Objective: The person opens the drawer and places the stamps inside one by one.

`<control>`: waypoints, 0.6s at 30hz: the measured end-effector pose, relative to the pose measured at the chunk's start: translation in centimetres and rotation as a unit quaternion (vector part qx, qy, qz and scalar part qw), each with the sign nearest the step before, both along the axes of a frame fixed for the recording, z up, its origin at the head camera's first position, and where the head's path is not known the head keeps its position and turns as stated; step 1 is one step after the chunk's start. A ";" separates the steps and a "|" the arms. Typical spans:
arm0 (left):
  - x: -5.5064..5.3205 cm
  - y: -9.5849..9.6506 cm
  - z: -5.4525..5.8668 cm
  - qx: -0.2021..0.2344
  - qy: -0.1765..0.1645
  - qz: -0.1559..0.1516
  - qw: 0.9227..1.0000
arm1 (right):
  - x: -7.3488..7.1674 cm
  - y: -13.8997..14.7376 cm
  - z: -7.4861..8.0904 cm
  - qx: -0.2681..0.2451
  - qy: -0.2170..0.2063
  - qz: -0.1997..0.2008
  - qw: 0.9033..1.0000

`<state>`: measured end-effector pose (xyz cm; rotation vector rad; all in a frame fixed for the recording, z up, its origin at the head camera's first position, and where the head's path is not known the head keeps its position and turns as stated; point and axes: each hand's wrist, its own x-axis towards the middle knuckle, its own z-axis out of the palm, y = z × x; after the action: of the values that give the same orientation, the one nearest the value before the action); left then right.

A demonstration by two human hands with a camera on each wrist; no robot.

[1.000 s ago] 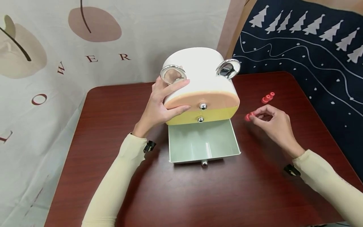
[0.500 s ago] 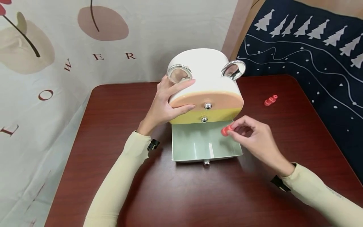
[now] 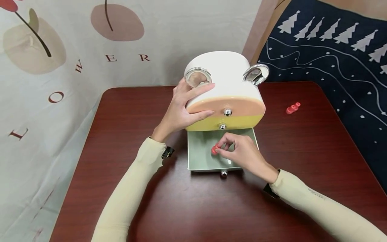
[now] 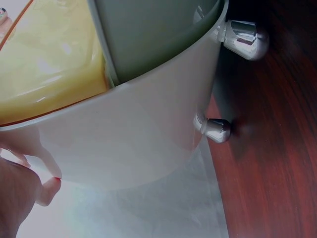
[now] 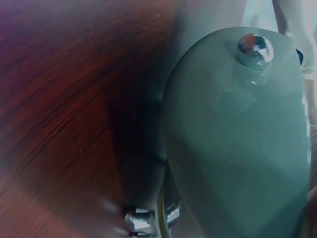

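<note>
A small white chest of drawers (image 3: 222, 69) has an orange top drawer front, a yellow one (image 3: 205, 125) below, and a green bottom drawer (image 3: 198, 148) pulled out. My left hand (image 3: 179, 109) grips its left side, thumb across the orange front and index finger on top; some of its fingers (image 4: 47, 193) show against the white side in the left wrist view. Over the open drawer, my right hand (image 3: 243, 151) pinches a small red pawn-like piece (image 3: 214, 150) between thumb and fingertips. The right wrist view shows only the green drawer front (image 5: 233, 134) and knob (image 5: 255, 49), not the piece.
Other small red pieces (image 3: 292, 108) lie close together on the dark red table (image 3: 169, 208), right of the chest. Two round silver-rimmed ears (image 3: 256, 74) stick up from the chest's top. A printed cloth (image 3: 169, 30) hangs behind the table.
My right hand has carried the red piece from the table on the right leftward over the open green drawer. My left hand keeps its hold while the head view shifts slightly.
</note>
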<state>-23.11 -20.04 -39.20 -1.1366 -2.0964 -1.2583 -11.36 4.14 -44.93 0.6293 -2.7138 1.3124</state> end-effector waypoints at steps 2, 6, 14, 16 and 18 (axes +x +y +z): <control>0.0 0.1 0.0 0.000 -0.001 -0.001 1.000 | -0.2 -0.4 -0.2 0.023 0.003 -0.003 1.000; -0.1 0.2 0.0 0.003 0.000 -0.003 1.000 | -0.7 -1.0 -0.4 0.066 0.005 -0.005 0.998; -0.1 0.1 -0.1 0.005 0.008 -0.002 1.000 | -1.0 -1.8 -0.4 0.092 -0.002 0.006 0.996; 0.0 0.1 0.0 0.004 0.005 0.001 1.000 | -0.9 -1.7 -0.4 0.094 -0.002 0.008 0.996; 0.0 0.1 0.0 0.003 0.003 0.000 1.000 | -0.7 -1.5 -0.3 0.092 -0.003 0.009 0.996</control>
<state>-23.07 -19.90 -39.19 -1.1357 -2.0867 -1.2603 -12.08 2.67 -45.25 0.6667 -2.8641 1.0761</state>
